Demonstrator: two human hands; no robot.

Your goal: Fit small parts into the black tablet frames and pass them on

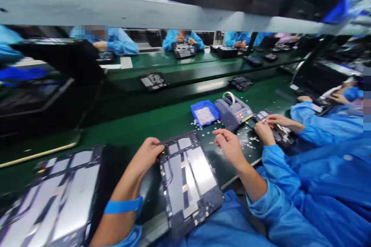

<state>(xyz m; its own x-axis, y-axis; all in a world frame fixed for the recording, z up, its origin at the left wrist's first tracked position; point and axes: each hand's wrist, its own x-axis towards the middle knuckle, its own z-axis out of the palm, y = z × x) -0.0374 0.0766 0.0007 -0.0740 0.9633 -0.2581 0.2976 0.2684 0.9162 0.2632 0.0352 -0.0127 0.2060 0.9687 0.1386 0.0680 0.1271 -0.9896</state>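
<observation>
In front of me an opened tablet (199,166), with silver battery panels and dark circuit parts showing, lies tilted over the bench's near edge. My left hand (147,156), with a blue wrist band (123,205), has thumb and fingers closed at its upper left corner. My right hand (228,146) hovers just past the tablet's right edge. Its index finger stretches out and the others bend; nothing shows between them. Beyond it are a blue tray (216,112) of small white pieces and a grey tape dispenser (228,117) with a white roll.
Another opened tablet (77,185) lies at my left. White scraps (249,141) are scattered on the green bench (162,115). At my right, a co-worker's hands (266,129) work on a tablet. A shelf beam (130,11) crosses above; several blue-sleeved people sit opposite.
</observation>
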